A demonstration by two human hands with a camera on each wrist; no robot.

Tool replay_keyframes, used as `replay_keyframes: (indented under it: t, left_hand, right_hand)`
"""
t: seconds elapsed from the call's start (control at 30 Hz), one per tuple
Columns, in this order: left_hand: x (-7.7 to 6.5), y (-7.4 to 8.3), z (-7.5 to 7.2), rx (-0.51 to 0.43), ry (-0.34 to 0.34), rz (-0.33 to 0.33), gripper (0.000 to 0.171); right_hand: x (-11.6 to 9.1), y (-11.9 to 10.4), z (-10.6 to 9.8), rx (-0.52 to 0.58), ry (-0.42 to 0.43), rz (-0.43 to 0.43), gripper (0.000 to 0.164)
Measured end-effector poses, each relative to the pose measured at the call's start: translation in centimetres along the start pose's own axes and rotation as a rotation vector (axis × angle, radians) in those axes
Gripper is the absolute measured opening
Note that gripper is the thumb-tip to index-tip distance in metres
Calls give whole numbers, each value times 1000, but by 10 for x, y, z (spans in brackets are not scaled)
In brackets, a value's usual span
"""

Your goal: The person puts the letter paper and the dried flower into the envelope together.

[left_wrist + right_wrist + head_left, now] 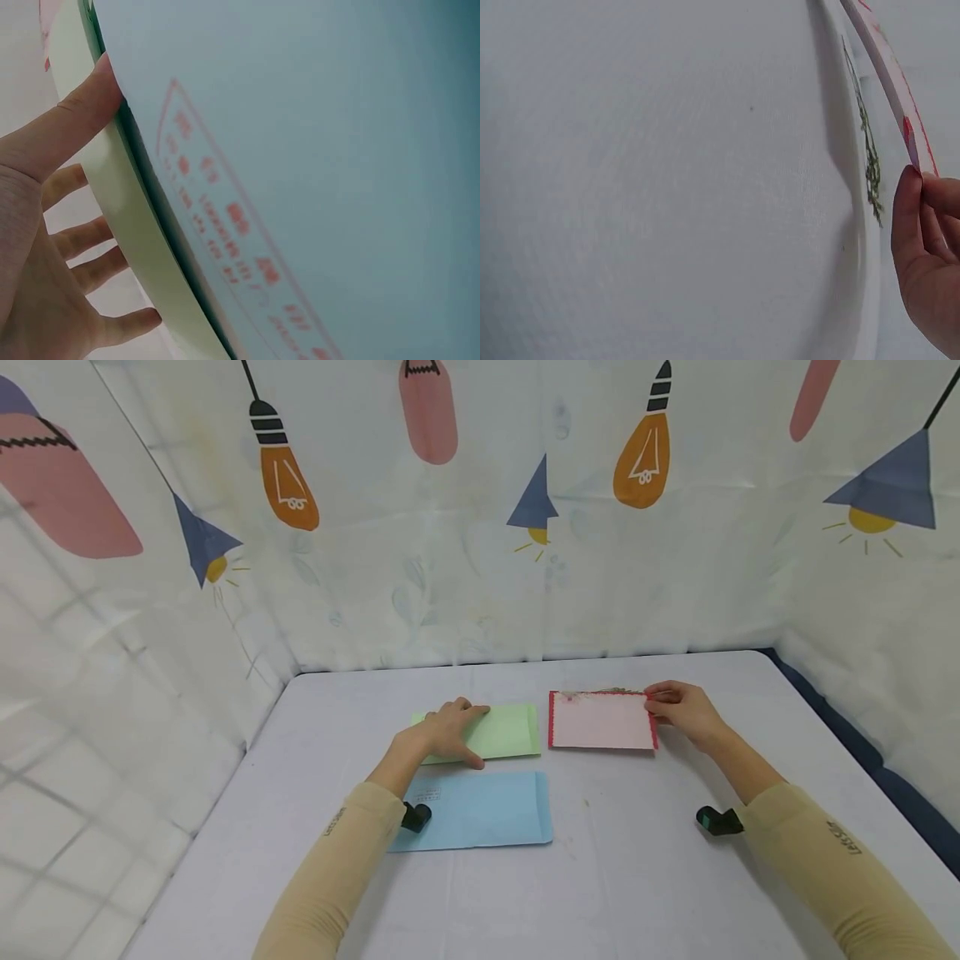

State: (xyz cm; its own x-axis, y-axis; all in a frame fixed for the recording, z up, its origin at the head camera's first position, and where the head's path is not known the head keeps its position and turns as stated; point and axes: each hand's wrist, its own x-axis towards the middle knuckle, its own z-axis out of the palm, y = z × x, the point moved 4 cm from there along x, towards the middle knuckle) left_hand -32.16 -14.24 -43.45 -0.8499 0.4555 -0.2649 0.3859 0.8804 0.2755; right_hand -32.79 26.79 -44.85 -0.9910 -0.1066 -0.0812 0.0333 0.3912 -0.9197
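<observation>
A light green envelope lies on the table, partly covered by my left hand. The left fingers are spread across it, the thumb at its near edge, as the left wrist view also shows. Just below lies a blue envelope with small printing; red print shows on it in the left wrist view. My right hand pinches the right edge of a pale pink card or envelope with a red scalloped border. The pink piece is seen edge-on in the right wrist view, between thumb and fingers.
Behind the pink piece is a strip with a green sprig pattern, mostly hidden in the head view. A white cloth covers the table. Printed curtains hang along the back and sides. Black wrist cameras sit at both sleeves.
</observation>
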Motion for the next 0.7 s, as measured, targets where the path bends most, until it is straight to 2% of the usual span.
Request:
replay_keyframes:
  t: [0.3,0.7]
  left_hand:
    - [1,-1,0,1,0,-10,102]
    - [4,-4,4,19,6,-16,102]
  right_hand:
    - [3,-6,13,85,9,11,52]
    - [2,-11,27,97,-5,-4,42]
